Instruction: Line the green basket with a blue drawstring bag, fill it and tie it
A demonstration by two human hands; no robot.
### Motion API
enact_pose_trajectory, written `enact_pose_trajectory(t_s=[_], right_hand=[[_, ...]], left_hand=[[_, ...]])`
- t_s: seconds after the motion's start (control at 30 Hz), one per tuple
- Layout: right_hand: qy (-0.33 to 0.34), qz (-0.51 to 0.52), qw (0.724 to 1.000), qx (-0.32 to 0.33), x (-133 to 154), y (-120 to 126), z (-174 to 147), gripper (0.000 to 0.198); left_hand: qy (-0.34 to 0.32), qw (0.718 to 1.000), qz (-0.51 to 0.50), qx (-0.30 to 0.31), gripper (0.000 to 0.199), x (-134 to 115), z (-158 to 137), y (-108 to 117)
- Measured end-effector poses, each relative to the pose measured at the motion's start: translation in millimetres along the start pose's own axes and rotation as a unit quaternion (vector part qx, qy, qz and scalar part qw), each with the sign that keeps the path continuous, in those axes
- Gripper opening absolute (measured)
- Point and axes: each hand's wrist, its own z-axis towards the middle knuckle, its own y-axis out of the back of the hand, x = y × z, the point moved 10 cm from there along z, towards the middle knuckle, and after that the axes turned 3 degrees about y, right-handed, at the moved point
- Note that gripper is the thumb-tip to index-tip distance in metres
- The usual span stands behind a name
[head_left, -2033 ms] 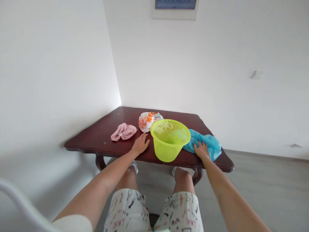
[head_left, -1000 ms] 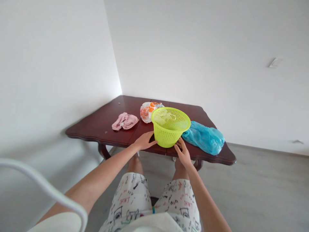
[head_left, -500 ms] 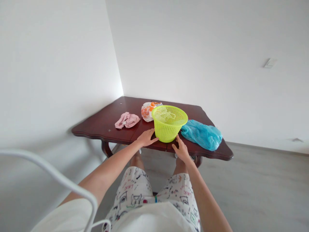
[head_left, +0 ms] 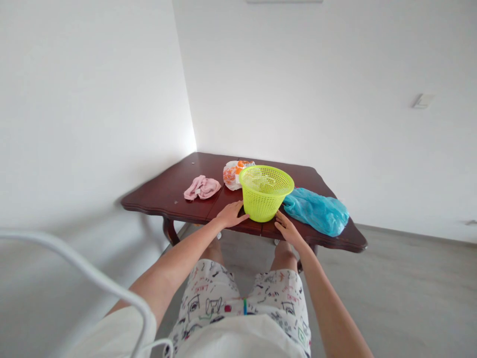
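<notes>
A yellow-green perforated plastic basket (head_left: pixel 263 203) stands upright near the front edge of the dark red-brown table (head_left: pixel 167 180). Something clear and crinkled shows inside it, too indistinct to name. My left hand (head_left: pixel 231 215) lies at the basket's lower left side, thumb and fingers apart. On the other side, my right hand (head_left: pixel 287 227) is open with its fingertips by the basket's lower right. Whether either hand presses on the basket is hard to tell. Right of the basket lies a crumpled blue plastic bag (head_left: pixel 317 211). A crumpled pink cloth (head_left: pixel 201 188) rests to the left.
Behind the basket is a white and orange plastic bag (head_left: pixel 231 175), partly hidden by it. White walls meet behind the table. A white cable (head_left: pixel 93 274) crosses the lower left of the view. A switch-like plate (head_left: pixel 423 101) is on the right wall.
The camera view has shifted slightly, so the table and everything on it appear a little further right and lower. Both hands stay beside the basket.
</notes>
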Motion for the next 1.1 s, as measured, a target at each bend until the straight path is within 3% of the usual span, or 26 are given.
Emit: enact_pose_trajectory(t_s=[0.8,1.1], right_hand=[[-0.033,0.028,0.999,0.022,6.9,1.5,-3.2,0.099],[-0.033,0.035,0.999,-0.002,-2.2,2.6,-12.4,0.084]], left_hand=[[0.003,1.0,-0.018,0.001,0.088,-3.3,-3.8,4.5],[0.021,1.0,-0.01,0.003,0.094,5.4,-6.5,-2.7]])
